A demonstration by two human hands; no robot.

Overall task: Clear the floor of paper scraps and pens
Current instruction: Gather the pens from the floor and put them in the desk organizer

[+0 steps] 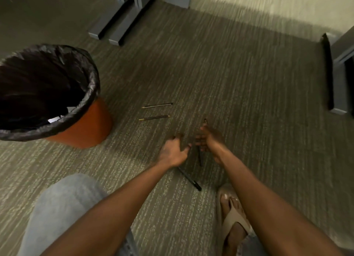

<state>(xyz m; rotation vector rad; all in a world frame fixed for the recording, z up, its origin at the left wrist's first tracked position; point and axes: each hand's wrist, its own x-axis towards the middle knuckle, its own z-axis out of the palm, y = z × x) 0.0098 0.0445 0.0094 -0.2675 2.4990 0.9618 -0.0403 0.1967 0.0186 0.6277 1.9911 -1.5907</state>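
Two thin black-and-gold pens lie side by side on the carpet, one [157, 105] farther off and one [154, 118] nearer. A thicker black pen [189, 180] lies on the floor just below my left hand [172, 152], whose fingers are curled and apart, holding nothing. My right hand [207, 139] is closed around a dark pen [199, 156] that sticks out above and below the fist. An orange waste bin [86, 125] with a black liner stands at the left, and white paper scraps [54, 119] show inside it.
Grey desk feet [115, 31] stand at the back. Another grey desk leg [339, 83] is at the right edge. My knee in grey trousers [63, 207] and my sandalled foot [232, 217] are at the bottom of the view.
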